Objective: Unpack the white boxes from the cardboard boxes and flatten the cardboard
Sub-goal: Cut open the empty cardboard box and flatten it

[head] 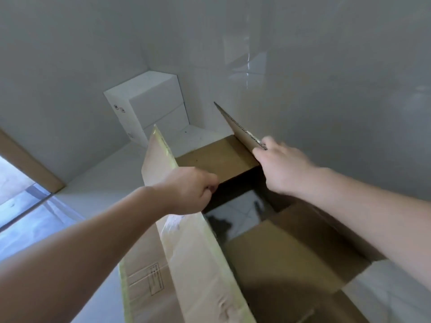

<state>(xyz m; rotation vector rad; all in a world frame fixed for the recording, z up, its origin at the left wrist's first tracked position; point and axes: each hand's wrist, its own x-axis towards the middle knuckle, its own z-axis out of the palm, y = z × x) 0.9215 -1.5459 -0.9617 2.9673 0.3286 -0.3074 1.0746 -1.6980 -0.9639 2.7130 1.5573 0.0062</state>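
A large brown cardboard box (pixel 289 259) stands open on the glossy white floor below me, and the floor shows through its open bottom. My left hand (pixel 189 190) grips the upper edge of the taped left flap (pixel 200 259). My right hand (pixel 282 166) holds the edge of the raised right flap (pixel 235 124). The far flap (pixel 219 157) lies folded inward between both hands. A stack of white boxes (pixel 149 103) stands in the corner of the room behind the cardboard box.
White walls (pixel 326 78) close in behind and to the right. A brown door frame (pixel 28 159) and a glass door (pixel 21 206) lie at the left. White floor (pixel 98 183) stretches to the left of the box.
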